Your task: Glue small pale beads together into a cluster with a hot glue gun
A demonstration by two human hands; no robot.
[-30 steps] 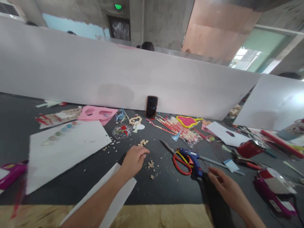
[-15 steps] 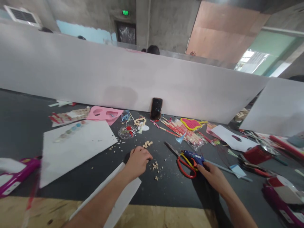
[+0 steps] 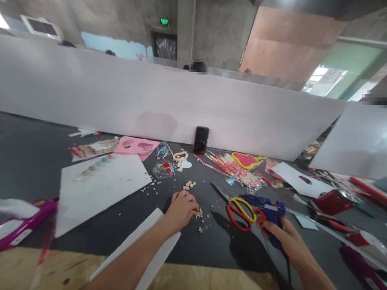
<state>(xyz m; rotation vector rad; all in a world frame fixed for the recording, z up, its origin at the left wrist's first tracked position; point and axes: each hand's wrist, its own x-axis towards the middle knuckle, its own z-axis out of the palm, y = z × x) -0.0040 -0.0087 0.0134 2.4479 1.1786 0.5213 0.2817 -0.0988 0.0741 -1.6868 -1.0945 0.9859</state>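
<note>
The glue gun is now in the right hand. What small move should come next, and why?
Probably pinch up one of the small pale pieces with the left hand, since it rests beside them while the right hand grips the blue hot glue gun.

The right hand (image 3: 279,237) grips a blue hot glue gun (image 3: 266,209) by its handle, its fingers (image 3: 266,229) just beside red-and-yellow-handled scissors (image 3: 238,215). The left hand (image 3: 181,211) sits palm down on the dark bench (image 3: 39,161), its fingertips (image 3: 195,205) just beside a small scatter of pale beads (image 3: 198,214). A white paper strip (image 3: 157,237) lies beneath the left forearm.
</note>
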